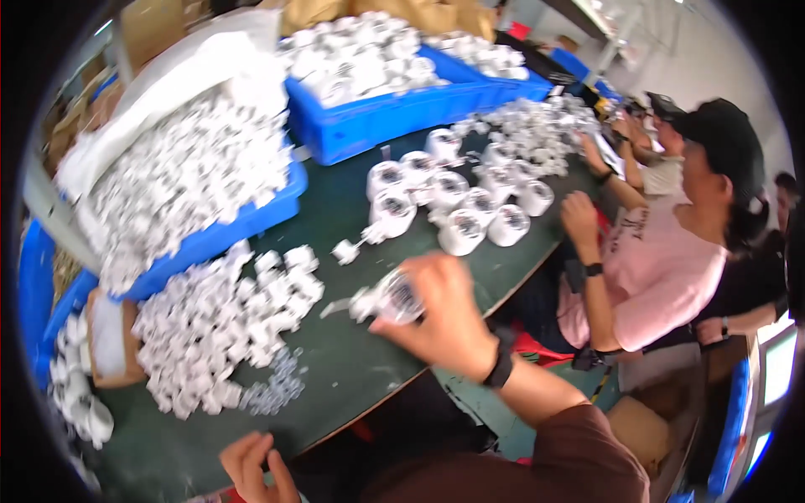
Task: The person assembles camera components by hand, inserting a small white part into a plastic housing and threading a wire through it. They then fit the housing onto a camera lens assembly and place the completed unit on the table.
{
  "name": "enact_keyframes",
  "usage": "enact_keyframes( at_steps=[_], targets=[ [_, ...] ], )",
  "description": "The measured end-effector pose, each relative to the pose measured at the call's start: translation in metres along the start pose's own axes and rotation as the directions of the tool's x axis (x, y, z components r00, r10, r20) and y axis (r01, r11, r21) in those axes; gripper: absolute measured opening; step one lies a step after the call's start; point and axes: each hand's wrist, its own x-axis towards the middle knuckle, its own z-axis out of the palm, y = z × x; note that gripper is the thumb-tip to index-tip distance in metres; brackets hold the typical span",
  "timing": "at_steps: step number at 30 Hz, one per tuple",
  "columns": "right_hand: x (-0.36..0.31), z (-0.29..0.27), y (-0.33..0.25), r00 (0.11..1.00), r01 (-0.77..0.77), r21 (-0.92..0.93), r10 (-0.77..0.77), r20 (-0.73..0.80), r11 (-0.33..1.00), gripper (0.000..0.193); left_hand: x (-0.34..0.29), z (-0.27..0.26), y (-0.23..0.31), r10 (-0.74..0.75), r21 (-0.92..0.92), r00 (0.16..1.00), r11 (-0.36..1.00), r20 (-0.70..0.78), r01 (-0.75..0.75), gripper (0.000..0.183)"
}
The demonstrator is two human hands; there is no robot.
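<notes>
White cylindrical fitting [400, 297] stays off the worktop [352, 369], beyond my left hand [254, 471], which is nearest me, fingers parted and nothing visible in them. My right hand [450, 317] pinches that fitting between thumb and fingers, its narrow end pointing left. Left of it lie small clear rings [278, 384] and a pile of loose white parts [210, 323], which I judge unworked. Farther off, a cluster of similar fittings [463, 230] looks done; behind, a blue bin [335, 138] brims with white pieces [360, 63].

The dark green bench [360, 360] lies under the right hand [440, 314]. Right of this hand there is greenish floor [513, 412], and bright window panes [780, 366] stand farther right.
</notes>
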Motion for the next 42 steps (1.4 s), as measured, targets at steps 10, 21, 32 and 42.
enact_keyframes(
  at_steps=[10,21,32,42],
  targets=[
    [-0.068,0.043,-0.117,0.902,-0.145,0.754,-0.228,0.367,0.64,0.085,0.019,0.073,0.024,0.038,-0.278,0.94,0.951,-0.34,-0.139,0.048],
    [-0.022,0.031,-0.095,0.796,-0.361,0.684,-0.173,0.58,0.634,0.047,0.031,0.038,0.048,-0.031,-0.024,0.984,0.999,-0.178,0.027,0.037],
    [-0.023,0.046,-0.122,0.791,-0.526,0.789,-0.159,0.591,0.317,0.013,0.036,0.03,0.036,-0.034,-0.046,0.966,0.999,-0.256,0.023,0.019],
    [-0.033,0.047,-0.126,0.869,-0.375,0.752,-0.076,0.489,0.542,0.011,0.035,0.032,0.046,-0.154,-0.273,0.972,0.957,-0.179,0.101,0.015]
  ],
)
